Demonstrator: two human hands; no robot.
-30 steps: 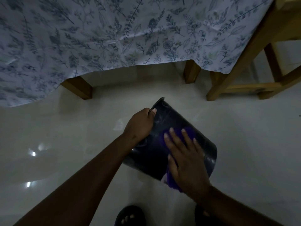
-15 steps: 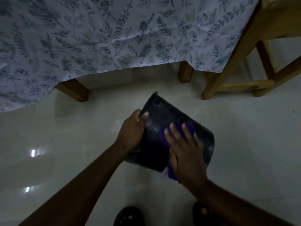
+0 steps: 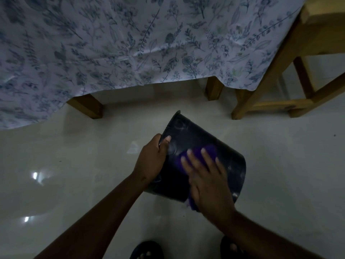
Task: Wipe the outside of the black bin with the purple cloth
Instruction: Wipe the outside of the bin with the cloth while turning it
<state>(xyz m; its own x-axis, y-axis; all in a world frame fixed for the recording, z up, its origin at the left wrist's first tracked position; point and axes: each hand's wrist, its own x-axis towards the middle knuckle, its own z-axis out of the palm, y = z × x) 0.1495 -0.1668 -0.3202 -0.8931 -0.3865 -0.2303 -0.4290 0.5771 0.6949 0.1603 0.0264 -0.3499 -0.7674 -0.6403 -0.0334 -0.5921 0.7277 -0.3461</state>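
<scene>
The black bin [image 3: 194,135] is tipped on its side above the pale floor, its rim at the left and its base at the right. My left hand [image 3: 152,161] grips the rim, thumb over the outer wall. My right hand [image 3: 207,176] lies flat on the bin's side with fingers spread, pressing the purple cloth [image 3: 211,148] against the wall. Purple shows past my fingertips, and a corner of the cloth hangs below my palm. Most of the cloth is hidden under that hand.
A table with a blue floral cloth [image 3: 130,43] hangs over wooden legs [image 3: 85,107] just beyond the bin. A wooden chair frame [image 3: 276,101] stands at the right. Glossy floor tiles [image 3: 65,174] spread to the left. My dark slippers [image 3: 147,251] are at the bottom edge.
My right hand and the cloth have slid slightly up along the bin's side. The left hand keeps its grip on the rim, and the view has shifted a little.
</scene>
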